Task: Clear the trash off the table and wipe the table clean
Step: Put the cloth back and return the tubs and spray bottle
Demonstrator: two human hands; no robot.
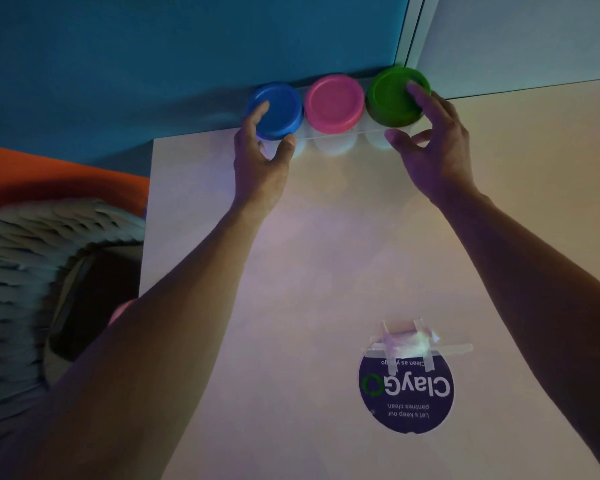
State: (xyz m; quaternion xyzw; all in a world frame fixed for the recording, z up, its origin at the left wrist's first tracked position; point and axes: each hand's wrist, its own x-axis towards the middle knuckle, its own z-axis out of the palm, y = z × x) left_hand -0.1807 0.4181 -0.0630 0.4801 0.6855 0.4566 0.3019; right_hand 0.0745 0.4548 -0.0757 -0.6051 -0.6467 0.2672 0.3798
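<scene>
At the far edge of the smooth pale table [326,254], the left hand [258,161] curls its fingers [258,114] around the round blue-lidded tub [276,110]; the right hand [433,147] grips the green-lidded tub [394,97], the pink-lidded tub [335,103] between them.

Dim lighting. White tabletop [326,271] abuts a teal wall [153,46] and a pale panel [534,36]. Orange surface [49,174] and layered grey object [21,258] lie beside it.

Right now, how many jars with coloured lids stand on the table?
3, in a row at the far edge: the blue jar at left, the pink jar in the middle, the green jar at right. None appears hidden.
</scene>
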